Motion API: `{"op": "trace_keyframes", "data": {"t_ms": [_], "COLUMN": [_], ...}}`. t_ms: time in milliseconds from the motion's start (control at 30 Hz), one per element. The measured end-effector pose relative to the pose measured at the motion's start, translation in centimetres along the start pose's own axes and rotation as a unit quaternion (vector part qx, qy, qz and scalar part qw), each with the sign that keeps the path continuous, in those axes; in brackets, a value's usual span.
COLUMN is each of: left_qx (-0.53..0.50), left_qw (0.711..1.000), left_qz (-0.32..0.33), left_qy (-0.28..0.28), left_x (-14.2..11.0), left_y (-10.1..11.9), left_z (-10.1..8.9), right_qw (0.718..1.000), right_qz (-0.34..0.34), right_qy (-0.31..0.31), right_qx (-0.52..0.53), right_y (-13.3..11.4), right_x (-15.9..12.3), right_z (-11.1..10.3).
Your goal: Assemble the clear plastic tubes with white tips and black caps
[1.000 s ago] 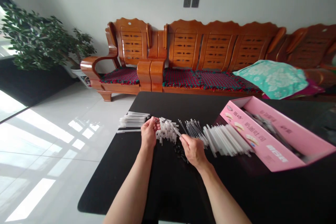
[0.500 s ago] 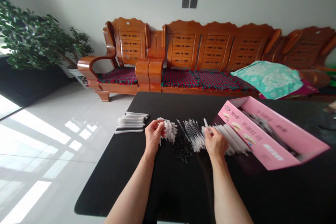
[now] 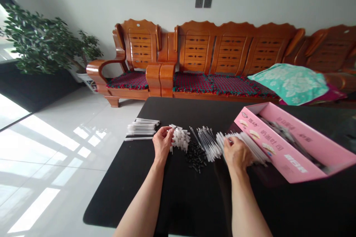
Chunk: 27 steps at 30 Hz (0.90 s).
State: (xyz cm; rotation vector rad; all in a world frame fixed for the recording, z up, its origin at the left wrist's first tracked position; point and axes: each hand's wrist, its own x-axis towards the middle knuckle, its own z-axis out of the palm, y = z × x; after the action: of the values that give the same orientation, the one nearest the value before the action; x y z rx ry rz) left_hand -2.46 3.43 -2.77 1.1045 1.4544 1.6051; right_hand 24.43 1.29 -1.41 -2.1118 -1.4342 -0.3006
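Reading the writing first, since it's all on one thing: the open pink cardboard box [image 3: 280, 144] at the right end of the black table top [image 3: 178, 200] has big Chinese print along its side that looks like 奶盖吐司 to me, plus small printed pictures of bread slices on the flap. A small oval logo [image 3: 244, 114] sits at the flap corner, too tiny for me to read, and the print on the lid is tilted and hard to make out. The dark grey contents [image 3: 286, 137] inside are too blurred to identify.

On the table, my left hand [image 3: 162, 142] is narrow, with the fingers curled against a spiky cluster of short white plastic tubes [image 3: 180, 139]. It's touching them, but I can't tell if it's gripping anything. My right hand [image 3: 237, 156] is blurred, fingers spread low over a loose pile of long white plastic tubes [image 3: 257, 152]. Same deal, it's on them, but I can't tell if it's holding any.

Between my hands are a bunch of thin clear rods [image 3: 208, 143] and a heap of small black plastic pieces [image 3: 196, 157]. Off to the left is a tidy stack of white tubes [image 3: 143, 127], with one loose white tube [image 3: 138, 139] just in front.

Behind the table there's an orange-brown wooden sofa [image 3: 222, 59] with a teal floral cloth [image 3: 289, 83] on it.
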Motion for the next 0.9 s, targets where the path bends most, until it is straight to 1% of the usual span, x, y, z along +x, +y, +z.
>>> {"op": "trace_keyframes", "data": {"t_ms": [100,167,267,367,500,667,733,767,867,900], "left_qx": [0.022,0.050,0.102,0.128,0.154,0.182,0.206,0.224,0.307,0.342], "left_qw": [1.000,0.999,0.994,0.990,0.986,0.981,0.976,0.971,0.941,0.928], "left_qz": [0.004,0.015,0.041,0.061,0.063,0.066,0.072,0.076,0.075,0.064], "left_qy": [0.005,0.006,0.007,0.003,-0.006,-0.002,0.015,0.035,0.120,0.134], "left_x": [0.0,0.1,0.2,0.4,0.5,0.5,0.7,1.0,1.9,2.3], "left_y": [0.1,0.2,0.0,-0.3,-0.7,-0.7,-0.4,-0.2,0.5,0.8], "left_z": [-0.1,-0.2,-0.4,-0.6,-0.7,-0.6,-1.1,-1.7,-4.3,-5.3], "right_qw": [0.999,0.997,0.996,0.995,0.994,0.994,0.994,0.994,0.993,0.992], "right_qz": [0.008,0.006,-0.010,-0.024,-0.027,-0.023,-0.023,-0.024,-0.029,-0.030], "right_qy": [0.029,0.033,0.009,-0.011,-0.021,-0.024,-0.017,-0.011,0.008,0.015], "right_qx": [0.044,0.067,0.090,0.100,0.103,0.101,0.105,0.108,0.117,0.119], "right_y": [-0.5,-1.0,-1.6,-2.0,-2.0,-2.0,-2.0,-2.0,-1.9,-1.9], "right_x": [-0.4,-0.7,-1.1,-1.5,-1.6,-1.6,-1.6,-1.6,-1.6,-1.6], "right_z": [0.5,0.8,1.1,1.3,1.4,1.3,1.4,1.4,1.7,1.8]}}
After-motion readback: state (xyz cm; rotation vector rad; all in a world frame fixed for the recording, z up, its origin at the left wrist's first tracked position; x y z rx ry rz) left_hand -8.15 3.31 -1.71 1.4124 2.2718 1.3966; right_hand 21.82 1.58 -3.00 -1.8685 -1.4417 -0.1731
